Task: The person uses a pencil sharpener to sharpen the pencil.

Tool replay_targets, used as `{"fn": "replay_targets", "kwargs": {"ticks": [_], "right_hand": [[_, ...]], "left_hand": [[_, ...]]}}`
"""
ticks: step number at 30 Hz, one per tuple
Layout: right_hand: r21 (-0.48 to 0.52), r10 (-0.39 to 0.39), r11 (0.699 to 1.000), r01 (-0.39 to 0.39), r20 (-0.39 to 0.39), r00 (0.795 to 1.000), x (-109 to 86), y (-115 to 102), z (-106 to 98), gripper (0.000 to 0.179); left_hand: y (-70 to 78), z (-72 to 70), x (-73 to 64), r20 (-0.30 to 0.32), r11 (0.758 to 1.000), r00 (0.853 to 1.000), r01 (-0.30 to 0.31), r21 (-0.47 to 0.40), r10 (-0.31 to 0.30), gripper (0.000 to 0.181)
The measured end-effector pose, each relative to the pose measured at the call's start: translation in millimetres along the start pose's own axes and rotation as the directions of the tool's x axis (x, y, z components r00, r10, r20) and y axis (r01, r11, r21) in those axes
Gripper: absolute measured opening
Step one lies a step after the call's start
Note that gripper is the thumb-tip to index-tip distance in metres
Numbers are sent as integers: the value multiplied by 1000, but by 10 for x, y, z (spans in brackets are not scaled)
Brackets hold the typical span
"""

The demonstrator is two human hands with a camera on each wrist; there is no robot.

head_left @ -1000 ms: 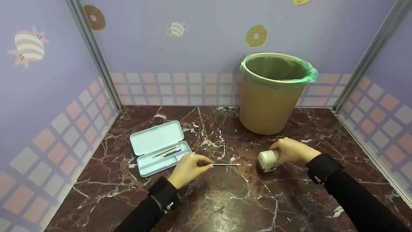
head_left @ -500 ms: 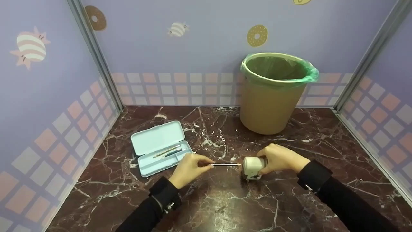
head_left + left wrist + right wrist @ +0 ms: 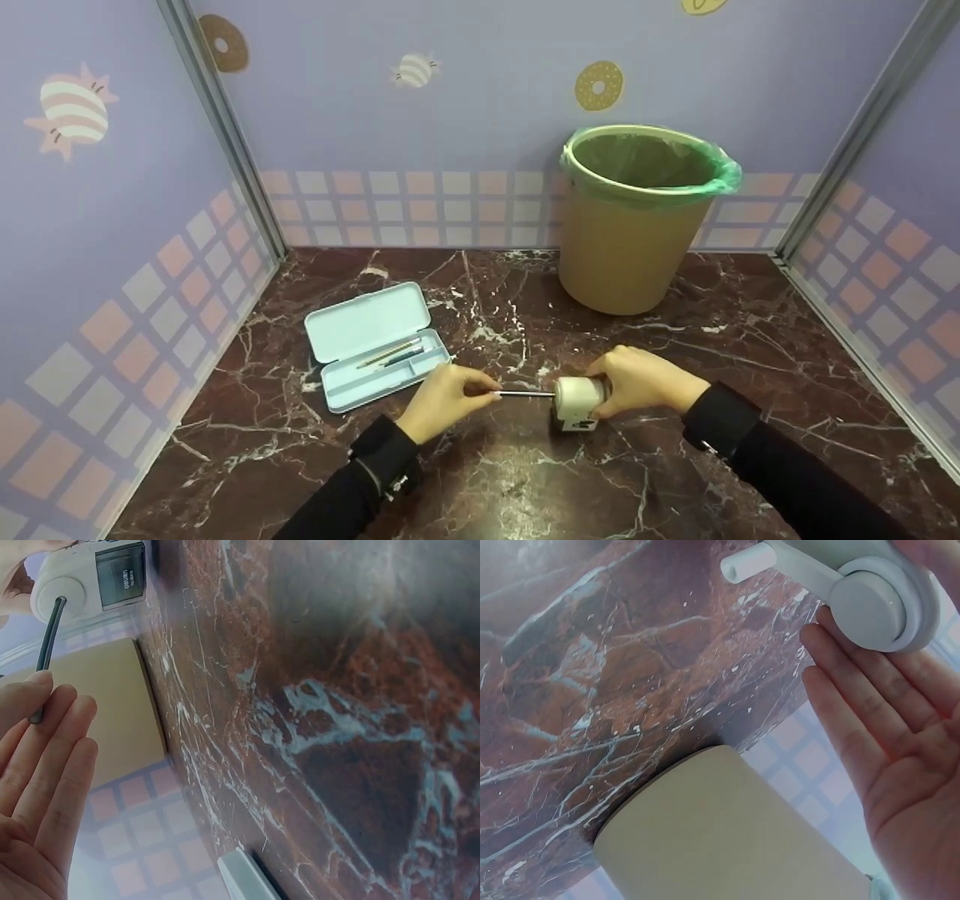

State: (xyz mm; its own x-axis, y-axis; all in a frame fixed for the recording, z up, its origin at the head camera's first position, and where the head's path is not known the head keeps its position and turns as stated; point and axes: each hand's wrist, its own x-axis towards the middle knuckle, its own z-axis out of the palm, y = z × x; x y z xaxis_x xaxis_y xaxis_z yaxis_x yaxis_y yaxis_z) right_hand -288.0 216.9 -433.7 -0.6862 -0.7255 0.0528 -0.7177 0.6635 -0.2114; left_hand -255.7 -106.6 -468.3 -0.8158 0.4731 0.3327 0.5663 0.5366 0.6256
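Observation:
Between thumb and fingers my left hand [image 3: 444, 397] pinches a thin dark pencil [image 3: 525, 394] near its end. The pencil's far end sits in the round hole of a white crank pencil sharpener [image 3: 579, 397], as the left wrist view shows. My right hand [image 3: 643, 380] grips the sharpener from its right side, fingers and thumb around the body. In the left wrist view a dark clear shavings drawer [image 3: 121, 576] shows on it. Its crank handle [image 3: 751, 562] faces the right wrist camera.
Left of my left hand an open light-blue pencil case [image 3: 367, 300] lies on the marbled table [image 3: 480, 480], several pencils [image 3: 390, 354] inside. A beige bin [image 3: 630, 255] with a green liner [image 3: 726, 176] stands at the back right. Patterned walls [image 3: 450, 112] enclose the table.
My right hand has brought the sharpener left and toward me, onto the pencil's tip. The left hand keeps its pinch on the pencil, having shifted slightly toward me.

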Motion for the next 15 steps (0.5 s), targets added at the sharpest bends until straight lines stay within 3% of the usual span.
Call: {"fn": "replay_targets", "kwargs": {"ticks": [4,15], "right_hand": [[0,-13,1000,13,0,1000,8,-44,32,31],[18,2,1000,-2,-3,1000,8,-82,81,30]], "left_hand": [[-17,16,-5,17,1000,1000,-11,7,11,14],[-95,64,34,57,998,998,39,-45,-36,13]]}}
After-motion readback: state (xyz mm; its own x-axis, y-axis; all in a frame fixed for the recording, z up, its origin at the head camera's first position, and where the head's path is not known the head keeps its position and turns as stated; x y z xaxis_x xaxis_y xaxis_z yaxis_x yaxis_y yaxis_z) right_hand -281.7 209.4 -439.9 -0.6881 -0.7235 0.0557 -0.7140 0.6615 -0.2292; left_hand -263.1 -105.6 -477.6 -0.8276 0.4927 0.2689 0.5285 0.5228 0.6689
